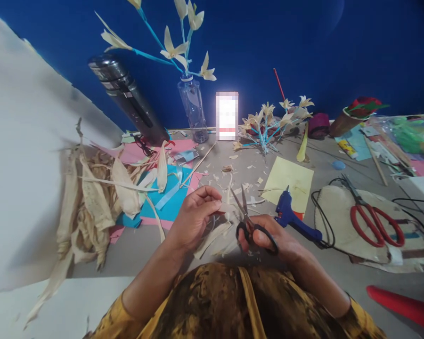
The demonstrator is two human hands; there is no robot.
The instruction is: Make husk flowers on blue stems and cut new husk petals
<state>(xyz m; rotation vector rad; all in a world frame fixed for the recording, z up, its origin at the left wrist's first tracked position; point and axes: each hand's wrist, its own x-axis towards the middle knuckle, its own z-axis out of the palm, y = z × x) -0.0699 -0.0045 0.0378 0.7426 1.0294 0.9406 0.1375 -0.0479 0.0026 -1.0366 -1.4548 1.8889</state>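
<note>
My right hand (265, 233) grips a pair of scissors (246, 216) by their black handles, blades parted and pointing away from me. Just left of them, my left hand (198, 214) is closed in a pinch on a small, thin pale piece (227, 207) that looks like corn husk; its outline is hard to make out. Below both hands lies a cut strip of husk (214, 239) on the grey table. Small husk scraps (245, 176) are scattered beyond the blades. To the right, a blue glue gun (288, 212) rests partly on a yellow paper sheet (293, 176).
Dried husks (99, 197) pile at left beside blue paper (173, 188). Behind stand a dark flask (130, 101), a clear bottle (194, 110) of husk flowers, a lit phone (227, 115) and more flowers (266, 122). Red-handled scissors (374, 221) lie on a cloth (334, 207) at right.
</note>
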